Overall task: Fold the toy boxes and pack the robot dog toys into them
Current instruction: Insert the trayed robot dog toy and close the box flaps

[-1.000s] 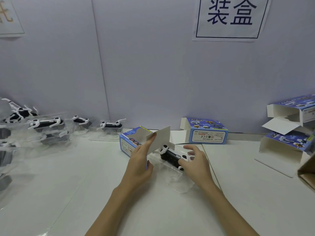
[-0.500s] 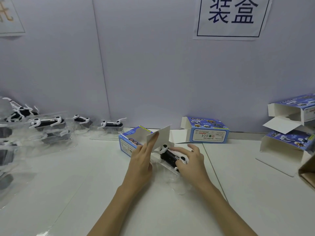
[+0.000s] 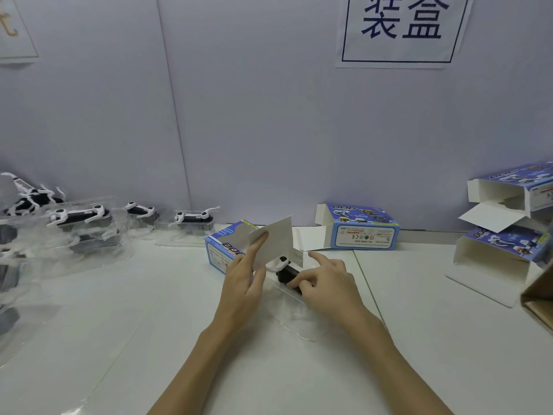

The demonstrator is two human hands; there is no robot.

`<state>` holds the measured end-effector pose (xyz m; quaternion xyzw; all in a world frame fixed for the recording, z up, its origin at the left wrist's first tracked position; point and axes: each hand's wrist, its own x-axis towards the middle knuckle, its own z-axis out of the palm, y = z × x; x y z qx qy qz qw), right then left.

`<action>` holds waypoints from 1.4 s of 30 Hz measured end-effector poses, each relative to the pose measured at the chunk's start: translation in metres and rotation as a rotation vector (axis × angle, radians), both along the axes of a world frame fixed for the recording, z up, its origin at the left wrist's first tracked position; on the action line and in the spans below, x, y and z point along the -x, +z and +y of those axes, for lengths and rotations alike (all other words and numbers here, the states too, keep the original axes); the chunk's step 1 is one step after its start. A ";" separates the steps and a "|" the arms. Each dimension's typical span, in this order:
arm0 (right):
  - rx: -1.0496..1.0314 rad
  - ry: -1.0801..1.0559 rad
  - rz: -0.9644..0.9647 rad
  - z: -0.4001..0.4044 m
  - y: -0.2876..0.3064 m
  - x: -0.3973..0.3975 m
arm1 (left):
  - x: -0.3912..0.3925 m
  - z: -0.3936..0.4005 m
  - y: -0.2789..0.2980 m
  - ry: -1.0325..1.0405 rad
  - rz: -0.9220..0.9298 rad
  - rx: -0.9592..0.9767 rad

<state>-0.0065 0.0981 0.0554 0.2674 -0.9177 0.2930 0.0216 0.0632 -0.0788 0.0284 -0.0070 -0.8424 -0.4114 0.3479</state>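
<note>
A blue toy box (image 3: 223, 250) lies on its side at the table's centre, its open end facing right. My left hand (image 3: 245, 275) holds its white lid flap (image 3: 273, 242) up, thumb and fingers pinching the flap. A black-and-white robot dog toy (image 3: 285, 272) in a clear plastic tray (image 3: 294, 313) sits partly inside the box mouth. My right hand (image 3: 324, 283) grips the toy's rear end, index finger stretched toward the box. The toy's front is hidden behind the flap.
Several more robot dogs in clear trays (image 3: 194, 218) line the back left. A folded blue box (image 3: 363, 227) lies behind my hands. Open boxes (image 3: 505, 247) are stacked at the right, beside a brown carton corner (image 3: 538, 298). A wall stands close behind.
My right hand has pushed the robot dog and its tray leftward, deeper into the box mouth. The left hand still holds the flap up.
</note>
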 end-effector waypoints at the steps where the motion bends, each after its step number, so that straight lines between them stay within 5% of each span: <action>1: -0.007 0.006 0.015 -0.003 -0.001 -0.002 | 0.002 0.002 0.001 0.027 0.025 -0.049; 6: 0.205 -0.011 0.063 -0.006 -0.007 -0.009 | 0.007 0.011 0.002 0.102 0.065 -0.167; 11: 0.700 -0.098 0.074 -0.018 -0.014 -0.009 | -0.006 0.009 -0.001 -0.034 -0.003 0.086; 14: 0.915 -0.040 -0.155 -0.022 -0.016 -0.004 | -0.012 0.011 -0.003 -0.060 -0.038 0.289; 17: 1.016 -0.053 -0.445 -0.013 -0.016 0.004 | -0.009 0.015 0.001 -0.032 0.031 0.229; 20: 0.902 0.035 -0.581 0.002 -0.014 0.013 | -0.009 0.014 0.009 -0.012 0.115 0.102; 24: 0.642 0.214 -0.340 0.001 -0.018 0.003 | -0.015 0.011 0.017 -0.007 0.198 -0.143; 27: 0.772 0.102 -0.144 -0.006 -0.014 -0.004 | -0.020 0.008 0.021 -0.109 0.199 -0.215; 32: 0.833 -0.077 0.163 0.007 0.007 -0.003 | -0.021 0.009 0.018 -0.162 0.265 0.173; 34: 0.848 -0.080 0.254 0.015 0.012 -0.005 | -0.017 0.012 0.019 -0.111 0.360 0.187; 39: 0.797 0.103 0.393 0.015 0.019 -0.017 | -0.025 0.015 0.035 -0.255 0.312 -0.454; 42: 0.848 0.286 0.281 0.006 0.017 -0.025 | -0.030 0.015 0.041 -0.351 0.239 -0.528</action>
